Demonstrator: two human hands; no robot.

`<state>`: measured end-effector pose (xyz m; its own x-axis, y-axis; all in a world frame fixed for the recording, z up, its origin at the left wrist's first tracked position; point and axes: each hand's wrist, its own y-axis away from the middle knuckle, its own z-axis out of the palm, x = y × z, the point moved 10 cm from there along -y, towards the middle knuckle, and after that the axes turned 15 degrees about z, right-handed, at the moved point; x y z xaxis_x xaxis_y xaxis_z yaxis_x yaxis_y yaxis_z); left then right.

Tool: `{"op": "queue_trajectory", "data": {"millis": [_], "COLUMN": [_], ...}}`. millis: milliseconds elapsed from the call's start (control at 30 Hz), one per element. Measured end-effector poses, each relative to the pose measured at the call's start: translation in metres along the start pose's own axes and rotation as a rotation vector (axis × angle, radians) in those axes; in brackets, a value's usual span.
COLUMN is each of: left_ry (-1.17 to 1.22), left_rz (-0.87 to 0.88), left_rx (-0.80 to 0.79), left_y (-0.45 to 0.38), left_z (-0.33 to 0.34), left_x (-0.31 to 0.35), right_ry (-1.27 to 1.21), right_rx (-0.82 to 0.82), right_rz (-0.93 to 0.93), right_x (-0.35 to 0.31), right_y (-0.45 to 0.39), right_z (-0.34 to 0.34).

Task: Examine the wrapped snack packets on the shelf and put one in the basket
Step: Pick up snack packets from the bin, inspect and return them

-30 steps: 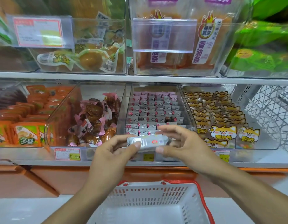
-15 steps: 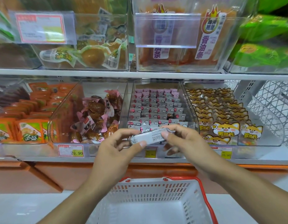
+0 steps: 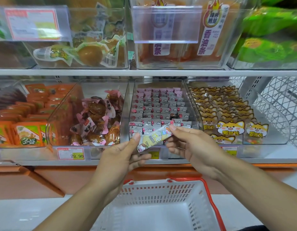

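A small wrapped snack packet point(image 3: 154, 137), pale yellow with cartoon print, is held slantwise in front of the lower shelf. My left hand point(image 3: 121, 157) pinches its lower left end and my right hand point(image 3: 192, 147) pinches its upper right end. Behind it a clear bin point(image 3: 127, 105) holds rows of several like packets point(image 3: 159, 107) in pink and grey wrappers. A white basket point(image 3: 161, 194) with a red rim sits below my hands, nothing visible inside it.
Left of that bin is a clear bin of brown snacks in pink wrap point(image 3: 97, 119), then orange packets point(image 3: 27, 134). To the right are cat-printed packets point(image 3: 227, 117) and a wire rack point(image 3: 277, 104). The upper shelf holds egg packs point(image 3: 87, 54) and orange strips point(image 3: 186, 39).
The packet has been turned over between my fingers, from its plain silvery side to its yellow printed side, and tilted up at the right. Both hands kept their hold.
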<state>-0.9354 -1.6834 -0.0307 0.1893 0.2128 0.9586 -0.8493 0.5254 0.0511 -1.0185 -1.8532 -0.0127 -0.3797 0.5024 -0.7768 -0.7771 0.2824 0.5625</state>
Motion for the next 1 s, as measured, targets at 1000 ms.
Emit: {"op": "queue_trajectory", "data": {"millis": [1000], "left_ry": [0.123], "left_rz": [0.086], "left_rx": [-0.017], "left_y": [-0.009], "left_z": [0.010], "left_x": [0.005], "right_ry": [0.889], "right_rx": [0.114], "right_rz": [-0.875], "right_x": [-0.047], "right_y": [0.065], "right_z": [0.037]}}
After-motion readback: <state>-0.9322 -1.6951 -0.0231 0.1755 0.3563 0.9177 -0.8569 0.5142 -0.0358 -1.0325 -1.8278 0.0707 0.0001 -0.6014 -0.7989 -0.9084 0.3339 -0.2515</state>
